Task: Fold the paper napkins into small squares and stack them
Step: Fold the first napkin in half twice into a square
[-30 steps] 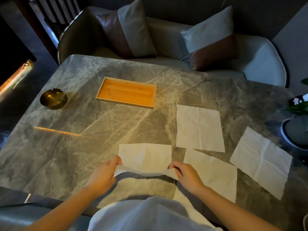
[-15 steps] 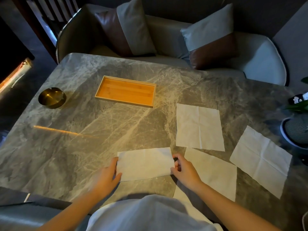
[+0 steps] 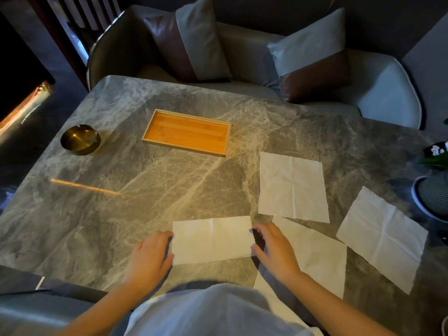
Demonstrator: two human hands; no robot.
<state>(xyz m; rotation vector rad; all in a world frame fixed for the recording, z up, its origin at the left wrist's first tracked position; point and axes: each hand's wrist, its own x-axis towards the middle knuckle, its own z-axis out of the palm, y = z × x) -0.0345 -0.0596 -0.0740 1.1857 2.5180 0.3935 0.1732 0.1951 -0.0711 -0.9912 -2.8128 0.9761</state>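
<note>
A white napkin folded in half (image 3: 212,240) lies flat as a wide rectangle near the table's front edge. My left hand (image 3: 149,257) rests at its left edge and my right hand (image 3: 275,251) at its right edge, fingers spread and touching the paper. Three unfolded napkins lie to the right: one (image 3: 292,187) behind my right hand, one (image 3: 317,255) partly under my right wrist, and one (image 3: 381,236) at the far right, turned at an angle.
A shallow wooden tray (image 3: 186,132) sits mid-table and holds nothing. A round brass ashtray (image 3: 80,139) stands at the left. A potted plant (image 3: 434,190) is at the right edge. Cushioned chairs (image 3: 242,52) stand beyond the grey marble table (image 3: 121,202).
I lifted the napkin's near edge and folded it away from me onto the far half. The napkin now lies flat as a half-size rectangle, and my hands have moved to its two side edges.
</note>
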